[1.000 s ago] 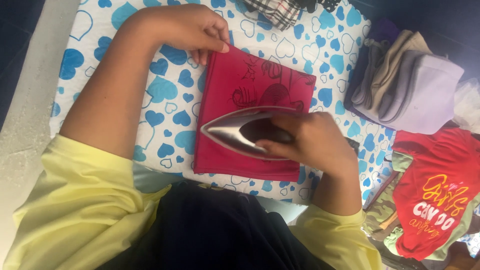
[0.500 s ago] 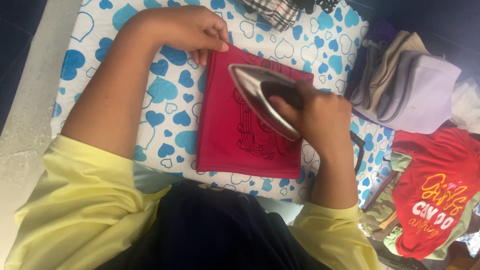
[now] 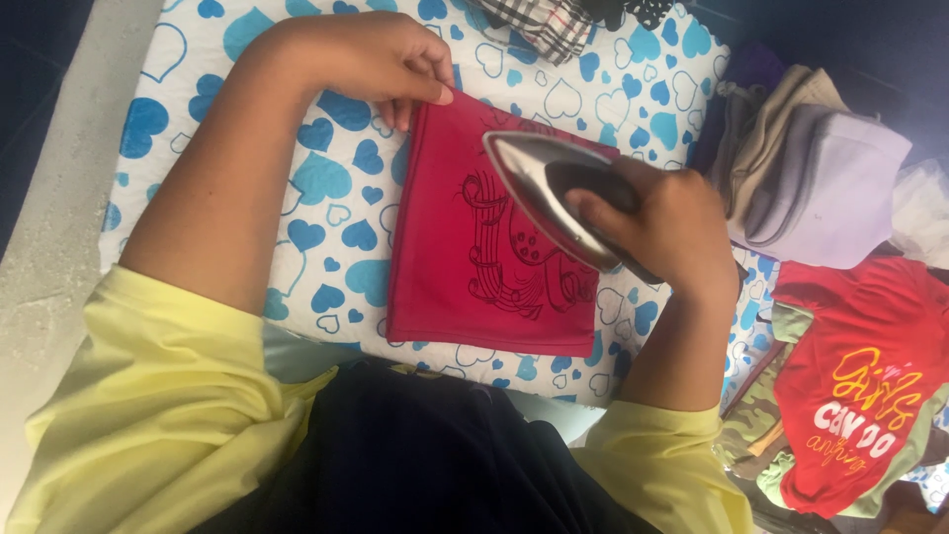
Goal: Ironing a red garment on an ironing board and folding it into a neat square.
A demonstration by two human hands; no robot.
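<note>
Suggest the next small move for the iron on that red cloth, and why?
Probably slide the iron down toward the near edge of the folded red cloth. The right hand holds it over the far right part, the printed drawing and near half lie uncovered, and the left hand pins the far corner, so the cloth should stay put.

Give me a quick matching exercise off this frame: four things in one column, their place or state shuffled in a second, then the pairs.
Things:
1. left hand
2. right hand
3. folded crimson cloth
4. folded pale clothes

Places or states:
A. stacked beside the heart-print sheet
B. wrapped around the handle of the iron
C. lying flat under the iron
D. pinching the cloth's far corner

Pairs: 1-D, 2-B, 3-C, 4-A
</note>
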